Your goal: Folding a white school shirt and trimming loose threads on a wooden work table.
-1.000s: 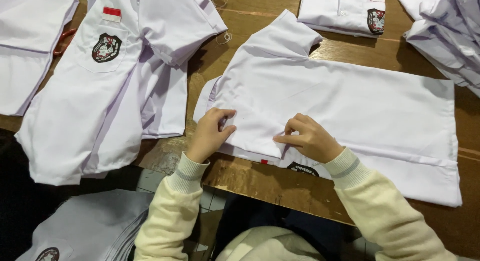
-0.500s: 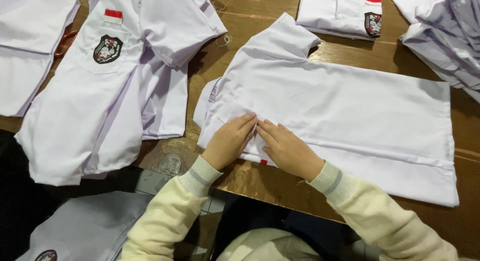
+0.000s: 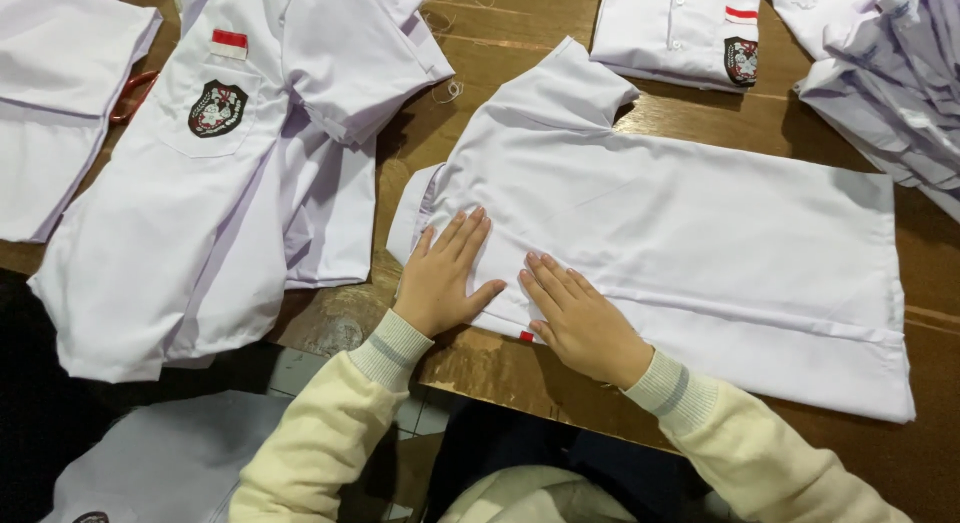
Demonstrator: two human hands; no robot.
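A white shirt (image 3: 680,233) lies face down on the wooden table (image 3: 500,43), spread flat directly under both hands and stretching away from them to the right and forward. Its near folded edge runs just below the palms, and a small red tab (image 3: 526,336) peeks out from under that edge between the two wrists. One short sleeve (image 3: 560,88) sticks out ahead of the hands, well beyond the fingertips.

The left hand (image 3: 445,278) rests palm down on the shirt near its collar end, fingers straight and close together, thumb splayed out to the right. It grips nothing; it simply presses flat on the cloth. The right hand (image 3: 575,318) lies just beside it, also palm down and flat, fingers extended and slightly spread, pointing forward and to the left. It too holds nothing and only presses on the fabric. The left thumb tip and the right fingertips are very near each other, almost touching. Both arms wear cream sleeves with grey-striped ribbed cuffs.

To the left of the left hand lies another white shirt (image 3: 230,183), face up, with a dark crest badge (image 3: 216,109) and a red-and-white patch (image 3: 229,44) on its pocket. Ahead of the right hand, at the far edge, sits a folded shirt (image 3: 680,28) with the same kind of badge, and further right a heap of white garments (image 3: 880,73).
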